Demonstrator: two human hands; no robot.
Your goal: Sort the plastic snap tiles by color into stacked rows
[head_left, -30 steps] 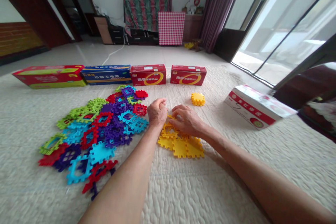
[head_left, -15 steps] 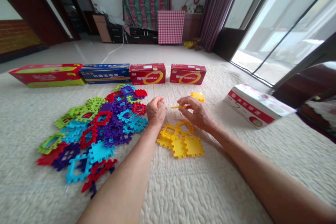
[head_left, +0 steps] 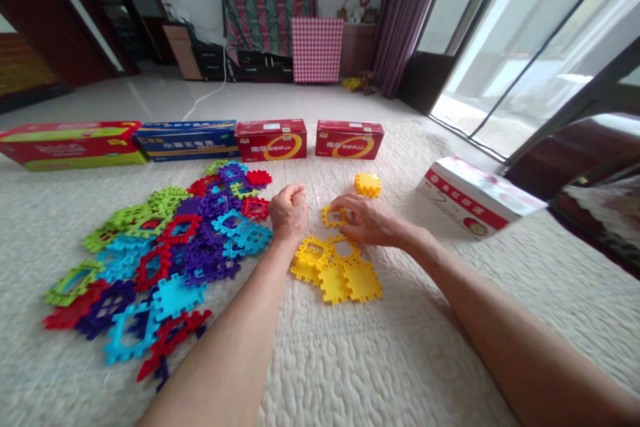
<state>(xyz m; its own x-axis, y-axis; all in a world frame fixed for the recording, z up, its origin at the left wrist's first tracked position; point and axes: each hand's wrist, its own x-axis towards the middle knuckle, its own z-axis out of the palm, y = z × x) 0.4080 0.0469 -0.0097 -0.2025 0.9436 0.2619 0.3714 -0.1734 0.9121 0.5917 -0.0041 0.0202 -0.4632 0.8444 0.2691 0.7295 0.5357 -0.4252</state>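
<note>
Head view, looking down over the quilted cover [head_left: 320,367]. My right hand [head_left: 345,217] has thumb and fingers closed in a pinch on the right edge of a yellow open-centred frame piece [head_left: 325,217]. The piece reaches left from the fingertips, into the gap between the two hands; right is plainly the nearer. Outline looks close to square, so I read no clear long axis. Whether its underside touches the cover, I can't tell.

My left hand [head_left: 289,213] is curled into a fist, beside the multicoloured heap of notched pieces [head_left: 205,253]. Can't see whether anything is inside it.

Key relation: the yellow stack [head_left: 367,185] stands beyond the right hand, a little to the right of the held piece, near but apart from it. Nearer me, below the right hand, lies the overlapping yellow cluster [head_left: 363,280], solid squares and frames mixed. Farther off to the right, a white-and-red box [head_left: 480,200].
</note>
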